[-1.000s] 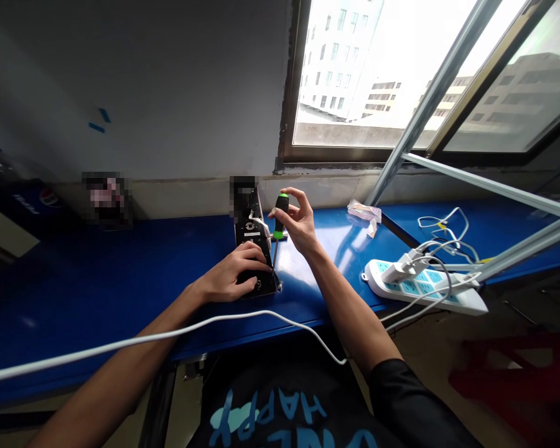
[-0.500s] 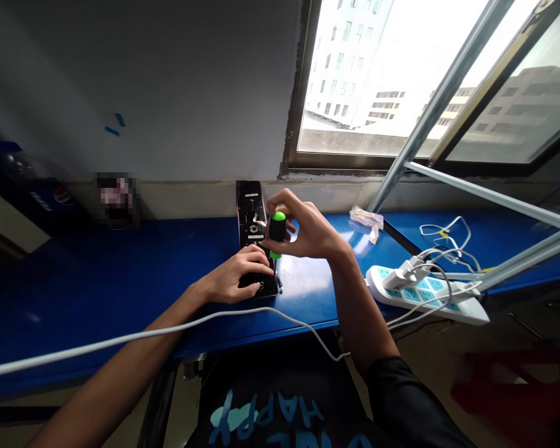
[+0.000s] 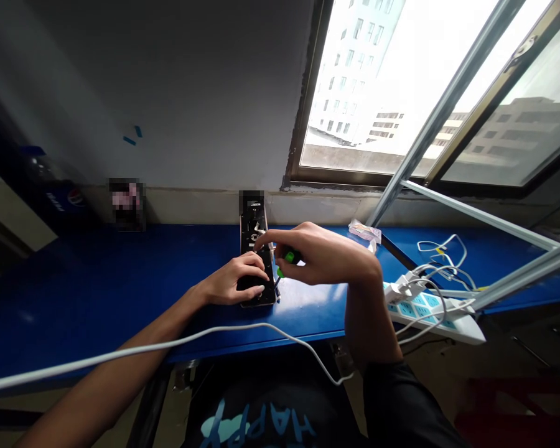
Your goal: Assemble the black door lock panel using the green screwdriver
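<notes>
left hand [image 3: 236, 283] spread on black lock plate [image 3: 251, 249], near back edge of blue bench [image 3: 121, 274]; right hand [image 3: 322, 255] pinching green-handled screwdriver [image 3: 289, 256] above plate.

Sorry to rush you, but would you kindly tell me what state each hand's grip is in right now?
Left hand: open, fingers lying on a black panel.
Right hand: closed, holding a green-handled screwdriver.

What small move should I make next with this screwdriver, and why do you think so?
Probably stand the screwdriver more upright before turning it: your right hand holds it tilted, with its tip near the lower edge of the black plate, while your left hand pins that plate on the blue table.
</notes>
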`<move>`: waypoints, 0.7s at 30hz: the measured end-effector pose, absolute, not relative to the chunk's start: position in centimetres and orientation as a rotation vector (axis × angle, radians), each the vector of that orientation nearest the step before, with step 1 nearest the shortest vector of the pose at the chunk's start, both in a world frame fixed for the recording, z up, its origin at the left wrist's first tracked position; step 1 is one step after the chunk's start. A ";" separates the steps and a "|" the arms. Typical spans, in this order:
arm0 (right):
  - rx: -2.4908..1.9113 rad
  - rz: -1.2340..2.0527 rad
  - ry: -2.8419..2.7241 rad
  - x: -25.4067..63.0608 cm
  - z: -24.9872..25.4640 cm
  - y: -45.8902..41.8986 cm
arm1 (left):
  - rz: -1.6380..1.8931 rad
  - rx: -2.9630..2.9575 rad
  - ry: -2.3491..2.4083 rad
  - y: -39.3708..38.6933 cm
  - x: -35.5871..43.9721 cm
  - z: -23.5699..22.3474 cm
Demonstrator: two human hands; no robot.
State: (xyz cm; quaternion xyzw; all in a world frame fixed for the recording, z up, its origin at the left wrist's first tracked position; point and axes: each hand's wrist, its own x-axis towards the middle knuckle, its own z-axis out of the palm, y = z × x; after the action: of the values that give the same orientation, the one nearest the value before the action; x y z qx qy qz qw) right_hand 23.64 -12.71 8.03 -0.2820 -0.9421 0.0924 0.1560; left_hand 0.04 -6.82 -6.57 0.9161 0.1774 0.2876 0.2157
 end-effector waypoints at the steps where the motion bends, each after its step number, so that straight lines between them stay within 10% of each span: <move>1: -0.801 0.261 -2.699 23.7 8.0 -12.8 | 0.808 2.537 0.497 -6.8 0.0 -6.6; 21: -0.856 0.258 -2.783 23.2 8.8 -12.4 | 0.868 2.599 0.532 -7.0 -0.1 -6.9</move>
State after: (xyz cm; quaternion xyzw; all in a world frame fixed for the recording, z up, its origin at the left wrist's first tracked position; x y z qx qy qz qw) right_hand 23.17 -12.45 8.77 -0.2911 -0.9464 0.0876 0.1088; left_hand -0.10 -7.02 -6.85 0.9169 0.1878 0.3061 0.1743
